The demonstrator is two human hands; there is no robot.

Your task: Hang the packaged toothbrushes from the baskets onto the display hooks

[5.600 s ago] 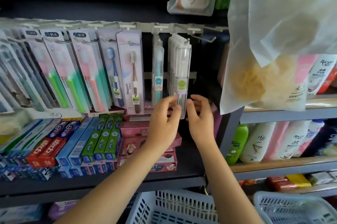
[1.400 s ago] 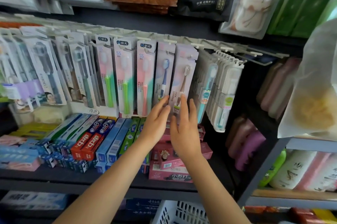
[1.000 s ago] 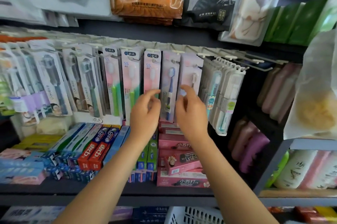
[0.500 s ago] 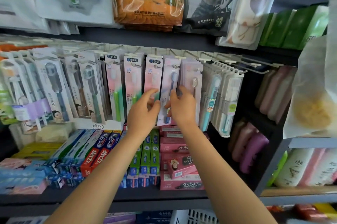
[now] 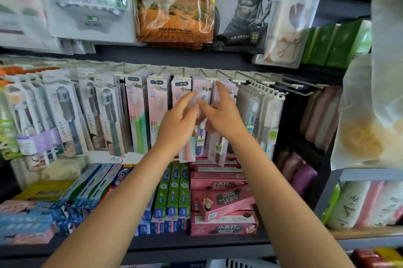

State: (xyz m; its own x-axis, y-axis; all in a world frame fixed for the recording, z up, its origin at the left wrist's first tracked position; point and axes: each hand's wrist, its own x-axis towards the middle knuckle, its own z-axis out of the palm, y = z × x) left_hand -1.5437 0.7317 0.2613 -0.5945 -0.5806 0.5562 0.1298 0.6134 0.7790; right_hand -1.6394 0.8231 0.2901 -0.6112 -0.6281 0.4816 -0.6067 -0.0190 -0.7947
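Packaged toothbrushes hang in a row from white display hooks [image 5: 294, 87]. Both hands are raised to two pale pink packs in the middle. My left hand [image 5: 176, 124] touches the top of the pack with the blue toothbrush [image 5: 201, 132] with straight fingers. My right hand [image 5: 223, 116] has its thumb across that pack's front, its index finger points up along the neighbouring pink pack [image 5: 219, 147], and its other fingers curl at the pack's edge. The rightmost hooks are bare. A white basket [image 5: 236, 264] shows only its rim at the bottom edge.
Toothpaste boxes [image 5: 218, 202] fill the dark shelf below the hooks. Towel packets [image 5: 174, 3] hang above. A clear bag with a yellow sponge [image 5: 366, 128] hangs at the right, with bottles [image 5: 357, 204] on shelves beneath it.
Both hands have moved from the clear packs at the right to the pink packs, then climbed from their lower parts to their tops near the hooks. The view has tilted upward.
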